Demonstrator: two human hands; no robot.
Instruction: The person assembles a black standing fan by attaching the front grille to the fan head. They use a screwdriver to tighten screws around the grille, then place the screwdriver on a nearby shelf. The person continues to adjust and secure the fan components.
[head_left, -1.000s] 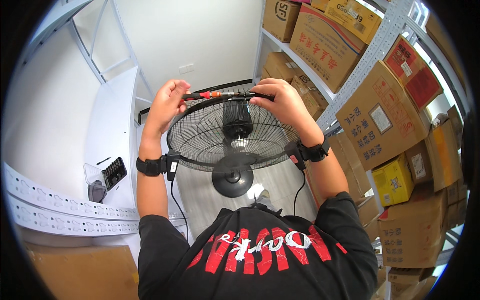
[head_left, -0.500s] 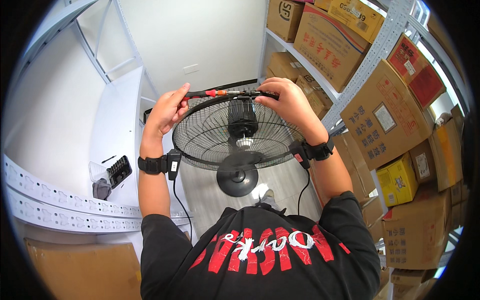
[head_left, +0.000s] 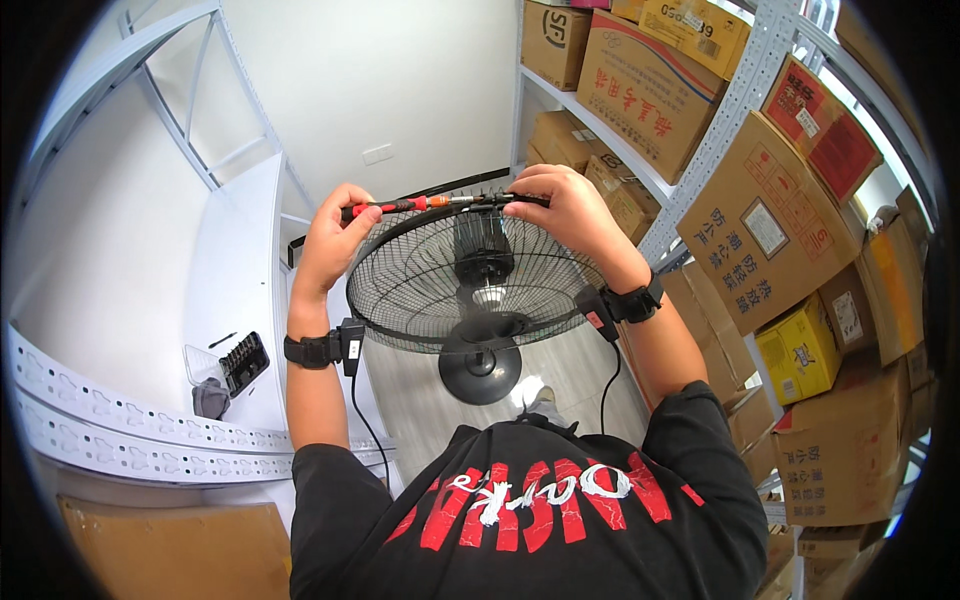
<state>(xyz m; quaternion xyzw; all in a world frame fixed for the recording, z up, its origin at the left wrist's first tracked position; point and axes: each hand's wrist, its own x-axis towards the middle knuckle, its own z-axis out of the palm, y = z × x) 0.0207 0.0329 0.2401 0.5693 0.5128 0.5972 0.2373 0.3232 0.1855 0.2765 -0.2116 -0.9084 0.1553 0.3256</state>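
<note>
A black standing fan [head_left: 482, 322] with a round wire guard stands in front of me, its round base [head_left: 480, 376] on the floor. My left hand [head_left: 338, 232] is closed round the red and black handle of a screwdriver [head_left: 402, 205]. The screwdriver lies level along the top of the guard, its shaft pointing right to a small dark fitting [head_left: 490, 200] on the rim. My right hand [head_left: 570, 207] pinches the rim just right of that fitting. The tip of the screwdriver is too small to make out there.
On the white shelf at left lie an open bit case [head_left: 244, 362], a loose thin dark tool [head_left: 222, 341] and a grey cloth [head_left: 210, 398]. Metal racking at right holds stacked cardboard boxes [head_left: 770, 225] and a yellow box [head_left: 797, 355]. Cables hang from both my wrist straps.
My left hand has shifted slightly, its fingers now further along the screwdriver's handle, and the screwdriver sits a little lower in view. My right hand stays at the rim. The whole view has tilted slightly.
</note>
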